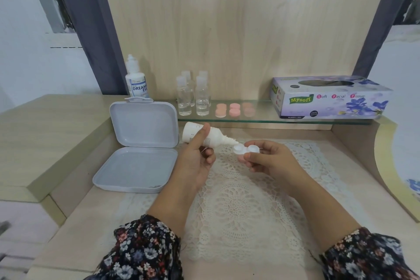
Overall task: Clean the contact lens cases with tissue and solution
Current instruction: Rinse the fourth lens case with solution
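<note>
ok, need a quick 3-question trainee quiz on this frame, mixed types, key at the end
1. True or false: the left hand holds the white solution bottle tipped on its side, nozzle pointing at the contact lens case.
2. Multiple choice: where is the tissue box?
A. on the lace mat
B. on the glass shelf, at the right
C. inside the open white box
3. Fill in: the right hand holds the ____.

Key
1. true
2. B
3. contact lens case
</note>
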`<state>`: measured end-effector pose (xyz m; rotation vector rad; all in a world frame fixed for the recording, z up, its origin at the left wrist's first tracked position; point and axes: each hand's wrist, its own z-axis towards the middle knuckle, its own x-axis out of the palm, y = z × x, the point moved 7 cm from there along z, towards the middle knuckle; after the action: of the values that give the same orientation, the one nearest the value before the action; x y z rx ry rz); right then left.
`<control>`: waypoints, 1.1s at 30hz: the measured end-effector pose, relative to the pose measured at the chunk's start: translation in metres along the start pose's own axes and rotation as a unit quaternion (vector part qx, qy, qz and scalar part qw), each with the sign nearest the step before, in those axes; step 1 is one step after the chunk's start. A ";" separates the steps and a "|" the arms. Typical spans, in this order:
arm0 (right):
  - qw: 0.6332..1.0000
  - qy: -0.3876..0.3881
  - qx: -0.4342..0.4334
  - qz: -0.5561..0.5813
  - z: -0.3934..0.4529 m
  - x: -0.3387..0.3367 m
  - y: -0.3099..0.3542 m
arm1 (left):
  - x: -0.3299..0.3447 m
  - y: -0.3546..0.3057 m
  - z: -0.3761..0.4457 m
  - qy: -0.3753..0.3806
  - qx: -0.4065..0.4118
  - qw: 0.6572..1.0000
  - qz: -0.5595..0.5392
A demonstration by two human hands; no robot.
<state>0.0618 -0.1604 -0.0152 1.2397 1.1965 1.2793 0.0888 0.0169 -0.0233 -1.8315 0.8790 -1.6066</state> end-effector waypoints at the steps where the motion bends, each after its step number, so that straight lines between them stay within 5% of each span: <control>1: 1.000 0.001 0.001 -0.003 0.000 0.000 0.000 | 0.001 -0.001 0.000 0.003 0.007 1.000 0.005; 33: 1.000 0.004 0.011 -0.004 0.000 0.002 -0.002 | 0.009 -0.011 -0.007 0.030 0.052 0.998 0.031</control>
<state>0.0613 -0.1582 -0.0173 1.2444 1.2228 1.2687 0.0834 0.0170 -0.0087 -1.6780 0.8537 -1.6440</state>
